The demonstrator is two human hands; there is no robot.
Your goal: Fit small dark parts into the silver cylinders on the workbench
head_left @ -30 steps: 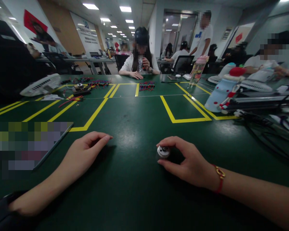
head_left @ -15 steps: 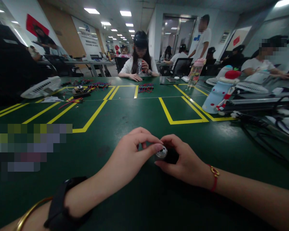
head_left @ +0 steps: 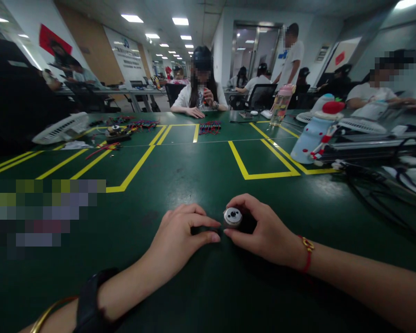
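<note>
A small metal cylinder (head_left: pixel 233 216) stands upright on the green table, its pale round top showing dark holes. Curved round it from the right is my right hand (head_left: pixel 258 229), thumb at the near side and index finger at the far side. Just left of the cylinder is my left hand (head_left: pixel 185 233), apart from it, with thumb and index finger slightly spread and nothing visible between them. Its other fingers are partly hidden behind the index finger.
Yellow tape lines (head_left: pixel 246 173) mark the green tabletop. To the right stand a blue bottle (head_left: pixel 303 141), a clear pink-lidded bottle (head_left: pixel 282 106) and black cables (head_left: pixel 367 189). Wired parts (head_left: pixel 210 127) and a white fan (head_left: pixel 60 128) lie farther back. Across the table sits a person (head_left: pixel 201 92).
My left hand has come off the top of the cylinder and moved left and down toward the table, uncovering the top. My right hand stays round the cylinder.
</note>
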